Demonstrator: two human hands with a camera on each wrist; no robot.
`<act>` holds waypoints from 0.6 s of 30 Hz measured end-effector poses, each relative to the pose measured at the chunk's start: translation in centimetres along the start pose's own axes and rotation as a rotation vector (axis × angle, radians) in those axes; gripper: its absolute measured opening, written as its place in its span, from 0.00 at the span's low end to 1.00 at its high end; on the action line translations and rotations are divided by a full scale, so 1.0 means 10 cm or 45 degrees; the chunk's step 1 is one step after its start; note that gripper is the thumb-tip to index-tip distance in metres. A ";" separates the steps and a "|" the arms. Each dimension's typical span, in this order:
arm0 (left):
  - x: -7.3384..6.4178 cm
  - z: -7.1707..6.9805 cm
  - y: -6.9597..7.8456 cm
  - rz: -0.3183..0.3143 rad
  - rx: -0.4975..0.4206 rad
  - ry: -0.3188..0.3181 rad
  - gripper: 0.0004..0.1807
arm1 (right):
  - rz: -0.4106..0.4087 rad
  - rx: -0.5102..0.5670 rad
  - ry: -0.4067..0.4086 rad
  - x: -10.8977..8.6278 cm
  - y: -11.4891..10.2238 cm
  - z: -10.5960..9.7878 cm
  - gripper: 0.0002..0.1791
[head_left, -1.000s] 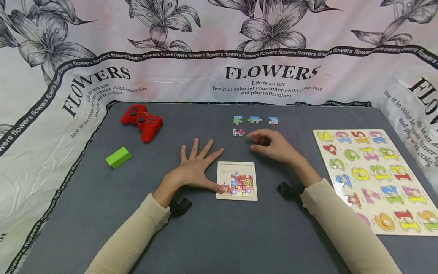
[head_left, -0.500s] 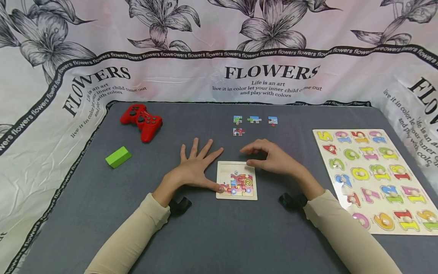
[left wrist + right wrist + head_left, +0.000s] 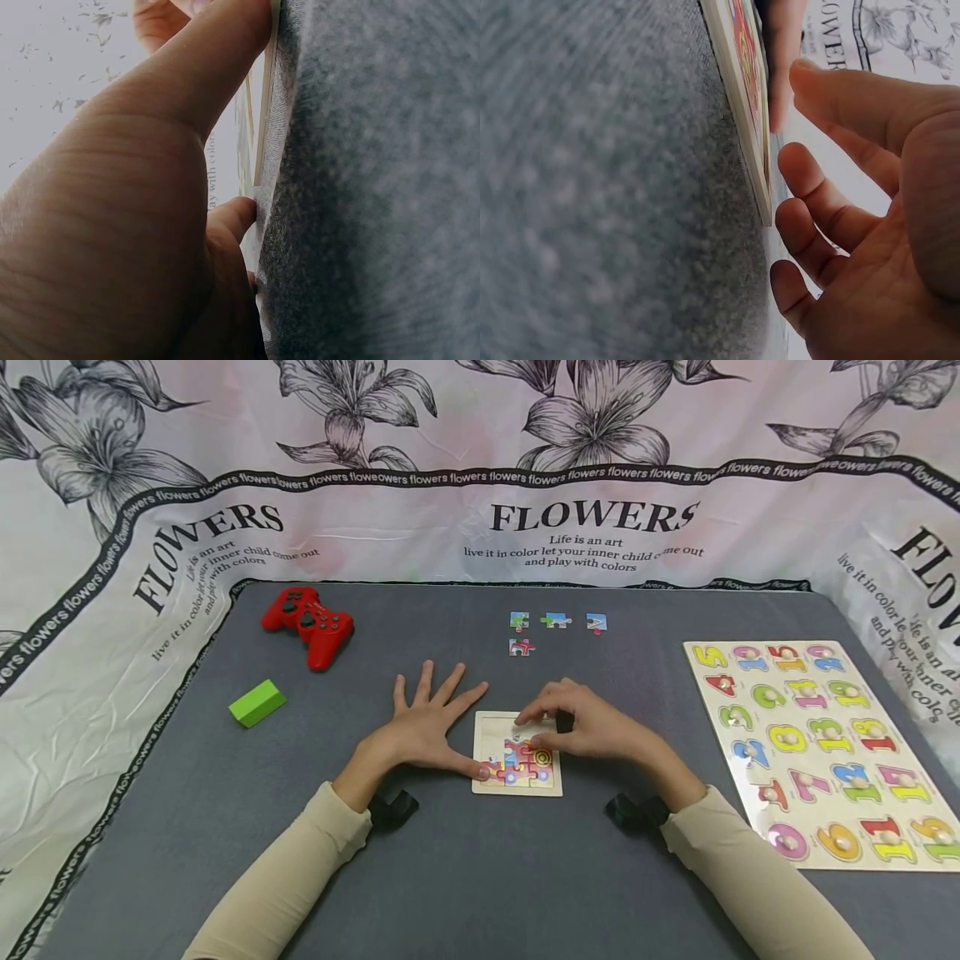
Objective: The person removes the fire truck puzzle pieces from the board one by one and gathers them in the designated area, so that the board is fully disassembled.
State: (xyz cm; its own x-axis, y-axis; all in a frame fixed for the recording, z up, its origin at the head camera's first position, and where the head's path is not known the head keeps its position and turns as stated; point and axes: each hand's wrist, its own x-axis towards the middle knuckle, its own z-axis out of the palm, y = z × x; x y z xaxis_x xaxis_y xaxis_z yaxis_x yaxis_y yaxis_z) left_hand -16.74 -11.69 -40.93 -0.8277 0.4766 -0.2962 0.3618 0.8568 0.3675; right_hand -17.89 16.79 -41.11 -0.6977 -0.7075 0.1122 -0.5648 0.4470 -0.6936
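A small wooden puzzle board (image 3: 517, 790) lies flat on the grey table, partly filled with joined jigsaw pieces (image 3: 525, 764) in red, yellow and blue. My left hand (image 3: 420, 731) is spread on the table at the board's left, its thumb resting on the lower left corner. Over the board's upper right part hovers my right hand (image 3: 588, 722), fingers loosely bent, thumb and index finger apart. In the right wrist view, nothing shows between those fingers (image 3: 799, 172). Beyond the board lie several loose jigsaw pieces (image 3: 557, 621), one of them (image 3: 521, 647) nearer than the others.
A large number puzzle board (image 3: 798, 710) lies at the right, beside my right forearm. On the left are a red game controller (image 3: 309, 625) and a green block (image 3: 257, 702). A floral cloth (image 3: 390, 527) hangs behind the table.
My right hand has moved from near the loose pieces back toward me and left, over the puzzle board. The left hand and the loose pieces have stayed in place.
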 end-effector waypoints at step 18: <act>0.00 0.00 0.00 -0.002 0.003 0.003 0.66 | 0.016 -0.145 -0.126 -0.02 -0.15 0.06 0.19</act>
State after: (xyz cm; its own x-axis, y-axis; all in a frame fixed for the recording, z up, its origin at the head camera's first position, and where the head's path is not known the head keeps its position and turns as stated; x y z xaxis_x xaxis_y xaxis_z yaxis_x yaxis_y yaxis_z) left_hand -16.71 -11.68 -40.87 -0.8292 0.4750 -0.2946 0.3616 0.8578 0.3653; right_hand -16.58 15.94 -40.50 -0.6611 -0.7497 0.0293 -0.6067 0.5113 -0.6086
